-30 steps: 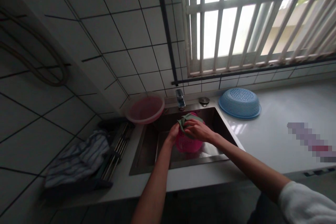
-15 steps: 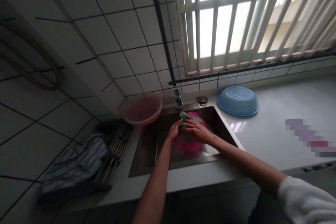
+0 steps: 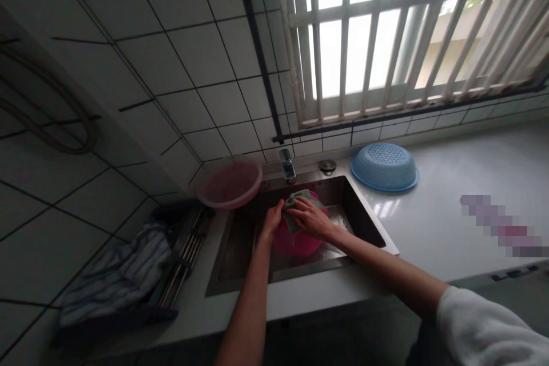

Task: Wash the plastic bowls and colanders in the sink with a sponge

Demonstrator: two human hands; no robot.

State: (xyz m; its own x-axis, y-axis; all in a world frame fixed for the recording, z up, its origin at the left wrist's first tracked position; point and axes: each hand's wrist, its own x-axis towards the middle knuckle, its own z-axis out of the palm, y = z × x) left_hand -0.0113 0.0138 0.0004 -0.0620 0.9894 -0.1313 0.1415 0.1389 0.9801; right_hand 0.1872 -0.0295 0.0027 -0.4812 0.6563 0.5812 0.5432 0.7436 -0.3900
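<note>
A pink plastic basket (image 3: 295,246) sits low in the metal sink (image 3: 238,246), tilted by an amount I cannot judge. At its upper left edge, my left hand (image 3: 273,219) is closed on the rim, with its fingertips partly hidden. My right hand (image 3: 311,218) presses a green cloth (image 3: 293,222) against the basket, its fingers bent over the fabric. Part of the cloth shows beyond the knuckles and below the fingers. Right behind both hands stands the faucet (image 3: 287,167).
A pink basin (image 3: 231,186) rests at the sink's back left corner. An upturned blue basket (image 3: 385,167) and a drain plug (image 3: 327,166) are to the right. On the left, a striped cloth (image 3: 120,271) lies by a dark rack (image 3: 184,263). A barred window is above.
The pink basket has turned, so its holes no longer show. Both hands have moved slightly left with it, and the green cloth is spread wider under my right hand.
</note>
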